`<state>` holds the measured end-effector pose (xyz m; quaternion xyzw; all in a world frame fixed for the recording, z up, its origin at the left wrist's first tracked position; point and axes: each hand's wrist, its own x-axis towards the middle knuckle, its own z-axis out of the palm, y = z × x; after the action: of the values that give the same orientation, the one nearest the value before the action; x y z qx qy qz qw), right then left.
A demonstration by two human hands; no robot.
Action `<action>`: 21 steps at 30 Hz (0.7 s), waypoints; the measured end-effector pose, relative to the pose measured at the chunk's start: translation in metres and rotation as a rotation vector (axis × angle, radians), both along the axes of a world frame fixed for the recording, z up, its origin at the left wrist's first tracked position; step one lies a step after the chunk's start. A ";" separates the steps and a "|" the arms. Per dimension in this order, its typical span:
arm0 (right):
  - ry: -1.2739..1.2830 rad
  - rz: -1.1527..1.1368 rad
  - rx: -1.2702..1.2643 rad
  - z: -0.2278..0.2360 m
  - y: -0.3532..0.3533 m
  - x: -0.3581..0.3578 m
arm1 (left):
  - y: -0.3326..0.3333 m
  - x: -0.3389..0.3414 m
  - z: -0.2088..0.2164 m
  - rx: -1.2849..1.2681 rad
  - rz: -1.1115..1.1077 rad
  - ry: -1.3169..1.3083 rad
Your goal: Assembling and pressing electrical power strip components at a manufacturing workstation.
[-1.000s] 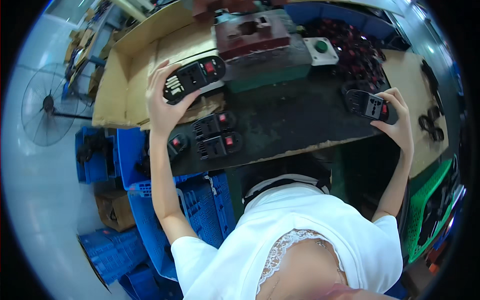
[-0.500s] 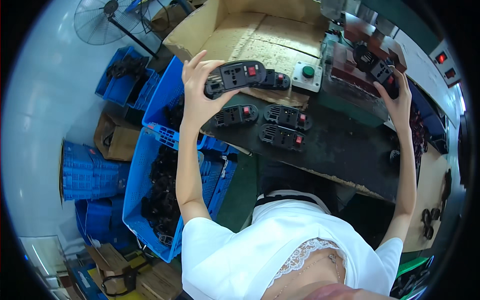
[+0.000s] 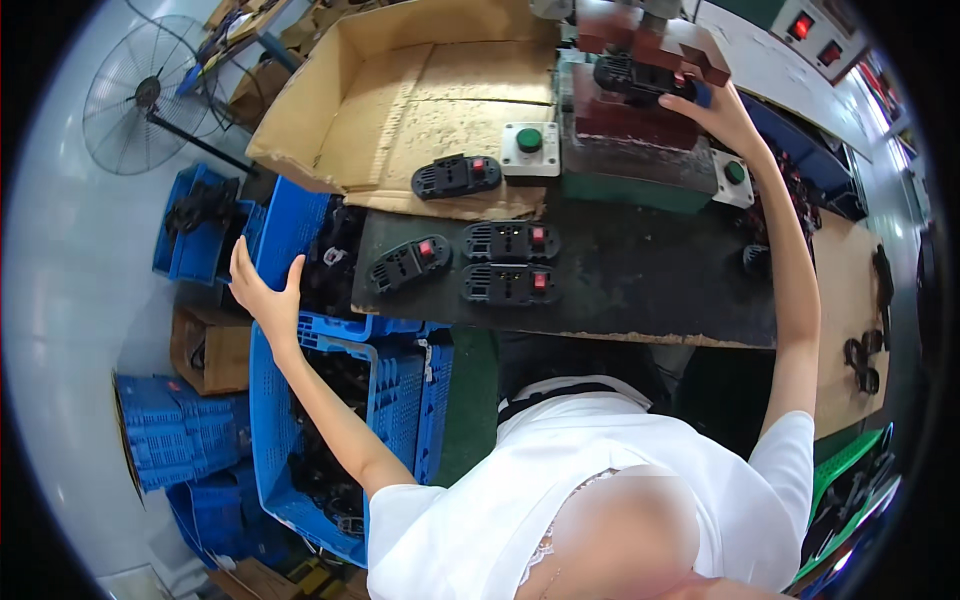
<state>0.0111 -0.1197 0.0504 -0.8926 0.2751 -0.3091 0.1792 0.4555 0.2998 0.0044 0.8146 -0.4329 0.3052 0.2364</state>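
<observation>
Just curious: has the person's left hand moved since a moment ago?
Yes. The left hand left the cardboard box and dropped toward the blue crates, empty.

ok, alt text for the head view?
Seated person's right hand reaches a black part in a red-and-green press; left hand, open, hovers over a blue crate of parts. Four black socket plates lie on the bench.

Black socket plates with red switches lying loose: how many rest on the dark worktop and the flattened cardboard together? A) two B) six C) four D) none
C: three black socket plates lie on the dark worktop and a fourth sits on the flattened cardboard beside the green push button.
</observation>
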 end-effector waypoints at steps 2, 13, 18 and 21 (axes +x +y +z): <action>-0.068 0.114 -0.003 0.000 0.000 -0.003 | -0.012 -0.006 0.009 0.010 -0.041 -0.021; -0.074 0.110 -0.106 -0.004 0.005 0.008 | -0.157 -0.099 0.046 0.087 -0.763 0.078; -0.011 0.086 -0.074 0.002 0.011 0.005 | -0.210 -0.135 0.042 0.190 -1.003 0.075; -0.095 0.191 -0.169 -0.001 0.007 -0.006 | -0.231 -0.147 0.044 0.168 -1.099 0.071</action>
<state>0.0054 -0.1131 0.0492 -0.9110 0.1533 -0.3545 0.1449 0.3082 0.0691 0.0482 0.4950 -0.8087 0.0739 0.3092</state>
